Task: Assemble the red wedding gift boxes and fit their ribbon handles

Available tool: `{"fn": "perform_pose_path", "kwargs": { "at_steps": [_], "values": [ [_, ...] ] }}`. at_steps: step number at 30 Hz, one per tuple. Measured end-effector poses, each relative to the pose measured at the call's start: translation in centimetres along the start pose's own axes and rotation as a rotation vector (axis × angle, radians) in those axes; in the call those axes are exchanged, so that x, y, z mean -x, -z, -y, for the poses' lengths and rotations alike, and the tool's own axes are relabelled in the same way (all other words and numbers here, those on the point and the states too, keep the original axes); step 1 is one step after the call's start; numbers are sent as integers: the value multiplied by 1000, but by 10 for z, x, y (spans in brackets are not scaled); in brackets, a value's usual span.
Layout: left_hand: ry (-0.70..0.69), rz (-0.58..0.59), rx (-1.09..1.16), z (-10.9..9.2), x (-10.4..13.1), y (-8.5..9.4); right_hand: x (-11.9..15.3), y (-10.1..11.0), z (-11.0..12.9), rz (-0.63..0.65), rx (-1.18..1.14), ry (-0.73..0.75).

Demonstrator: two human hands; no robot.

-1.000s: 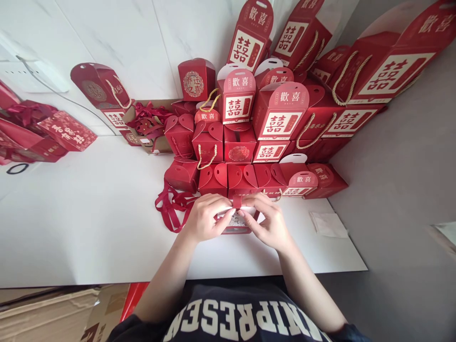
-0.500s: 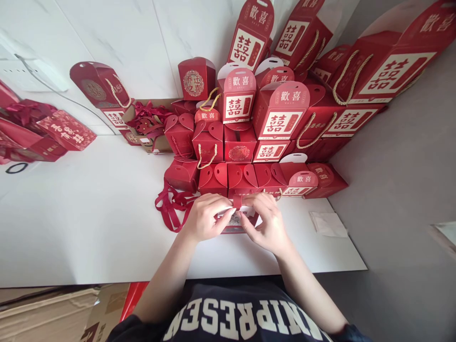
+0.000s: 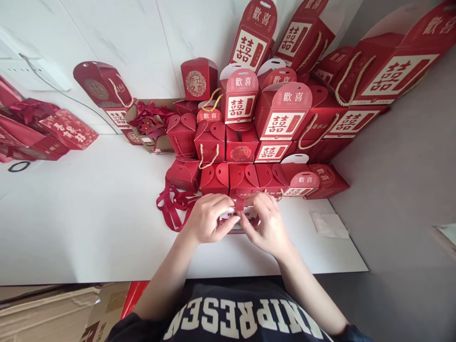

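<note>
A small red and white printed box (image 3: 238, 221) stands near the table's front edge, partly hidden by both hands. A short dark red strip (image 3: 240, 204) rises at its top, between my fingers. My left hand (image 3: 212, 217) is closed at the box's left side, with fingertips and thumb at the strip. From the right, my right hand (image 3: 265, 219) is closed in the same way, its thumb tip meeting the left thumb over the box front. Loose dark red ribbon (image 3: 173, 206) lies left of my left hand.
Rows of red gift boxes (image 3: 244, 178) are stacked behind my hands. A cardboard tray (image 3: 162, 144) holds red ribbons. Red bags (image 3: 69, 128) lie at the far left. A white tissue (image 3: 329, 224) is on the white table (image 3: 107, 213), near the grey wall at right.
The fingers have shifted slightly at the top of the box, and more of its printed front shows between them. The whole view has moved a little.
</note>
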State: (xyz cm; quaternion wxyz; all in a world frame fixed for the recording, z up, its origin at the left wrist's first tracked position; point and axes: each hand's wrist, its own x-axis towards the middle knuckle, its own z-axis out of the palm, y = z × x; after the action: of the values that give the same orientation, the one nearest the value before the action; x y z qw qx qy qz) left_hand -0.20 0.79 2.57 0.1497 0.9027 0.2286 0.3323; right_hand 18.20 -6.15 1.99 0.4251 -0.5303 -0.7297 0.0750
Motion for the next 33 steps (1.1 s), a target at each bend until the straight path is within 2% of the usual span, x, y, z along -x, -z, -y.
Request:
{"fn": "perform_pose_path", "kwargs": {
  "at_steps": [5, 13, 17, 21, 24, 27, 33],
  "values": [
    [20, -7, 11, 3, 1, -3, -2, 4, -5, 33, -90, 15],
    [-19, -6, 6, 3, -1, -3, -2, -1, -14, -51, -157, 86],
    [-38, -10, -8, 4, -1, -2, -5, 3, -20, 11, -205, 113],
    [-27, 22, -6, 3, -1, 0, -7, 8, -19, 84, -209, 65],
    [11, 17, -8, 1, -1, 0, -7, 8, -13, 19, -221, 27],
    [81, -32, -2, -2, -2, -4, -7, 6, -8, -53, -259, -22],
    [173, -133, 141, -4, -1, -13, -7, 5, -9, 27, -385, -133]
  ]
}}
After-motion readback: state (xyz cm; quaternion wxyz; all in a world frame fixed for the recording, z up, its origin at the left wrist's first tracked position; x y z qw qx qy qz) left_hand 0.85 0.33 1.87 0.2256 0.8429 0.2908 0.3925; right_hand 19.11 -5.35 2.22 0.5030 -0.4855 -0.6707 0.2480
